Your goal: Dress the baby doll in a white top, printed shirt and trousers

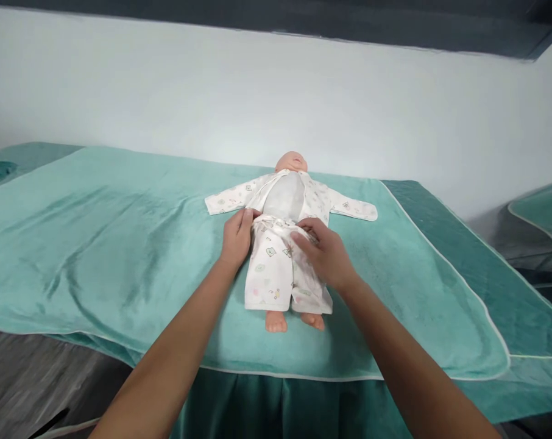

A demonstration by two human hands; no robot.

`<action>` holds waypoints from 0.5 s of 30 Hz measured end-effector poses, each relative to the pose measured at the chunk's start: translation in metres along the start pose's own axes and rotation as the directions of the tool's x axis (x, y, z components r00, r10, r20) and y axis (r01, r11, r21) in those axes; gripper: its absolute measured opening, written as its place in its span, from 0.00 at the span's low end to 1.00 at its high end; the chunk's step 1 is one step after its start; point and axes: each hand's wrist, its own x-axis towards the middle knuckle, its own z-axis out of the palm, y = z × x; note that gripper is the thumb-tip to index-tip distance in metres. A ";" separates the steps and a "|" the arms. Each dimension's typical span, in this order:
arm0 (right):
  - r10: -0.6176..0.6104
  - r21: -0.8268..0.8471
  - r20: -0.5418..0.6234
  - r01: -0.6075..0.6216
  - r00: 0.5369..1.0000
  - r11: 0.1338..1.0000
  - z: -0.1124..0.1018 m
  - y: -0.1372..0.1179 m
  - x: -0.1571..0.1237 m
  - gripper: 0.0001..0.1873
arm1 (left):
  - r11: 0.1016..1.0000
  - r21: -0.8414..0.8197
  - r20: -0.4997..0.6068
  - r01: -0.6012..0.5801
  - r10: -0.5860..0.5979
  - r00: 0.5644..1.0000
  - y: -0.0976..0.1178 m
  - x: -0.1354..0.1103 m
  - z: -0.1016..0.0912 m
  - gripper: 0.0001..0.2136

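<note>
A baby doll (pixel 292 161) lies on its back, with its head toward the wall and its bare feet toward me. It wears a white patterned top (pixel 317 201) that hangs open over a pale grey torso, both sleeves spread wide. White patterned pants (pixel 269 274) cover its legs down to the feet. My left hand (pixel 238 236) is closed on the waistband at the doll's left-of-picture side, its fingertips partly hidden. On the opposite side, my right hand (pixel 325 249) pinches the waistband between thumb and fingers.
A light green blanket (pixel 120 244) with pale edging lies under the doll, over a darker green cover (pixel 440 213). A white wall (pixel 258 91) rises behind. At the far right is another green-covered surface (pixel 543 210). Grey flooring (pixel 29 372) shows at lower left.
</note>
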 end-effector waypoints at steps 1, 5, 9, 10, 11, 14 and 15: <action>-0.002 0.064 -0.055 0.006 0.998 0.998 -0.005 0.001 0.001 0.14 | 1.000 0.002 -0.039 0.025 -0.025 0.999 -0.003 0.001 0.001 0.17; 0.025 -0.047 -0.310 -0.041 0.950 0.998 -0.017 0.006 0.016 0.14 | 0.986 0.042 -0.162 0.161 -0.152 0.975 -0.017 0.011 0.005 0.16; 0.063 -0.387 -0.144 -0.114 0.988 0.915 -0.011 0.002 0.040 0.23 | 0.950 -0.130 -0.050 0.285 -0.294 0.955 -0.024 0.027 0.012 0.20; 0.092 -0.455 -0.094 -0.126 0.991 0.882 -0.008 -0.001 0.046 0.24 | 0.944 -0.165 -0.013 0.287 -0.293 0.956 -0.024 0.033 0.013 0.19; 0.121 -0.511 -0.066 -0.138 0.990 0.848 -0.006 -0.004 0.051 0.24 | 0.940 -0.189 0.012 0.284 -0.287 0.958 -0.024 0.039 0.015 0.18; 0.227 -0.602 -0.036 -0.202 0.973 0.772 -0.002 -0.014 0.069 0.23 | 0.927 -0.228 0.041 0.297 -0.296 0.954 -0.026 0.056 0.019 0.16; 0.259 -0.617 -0.023 -0.217 0.966 0.756 -0.002 -0.016 0.075 0.21 | 0.915 -0.239 0.055 0.324 -0.321 0.946 -0.027 0.060 0.021 0.16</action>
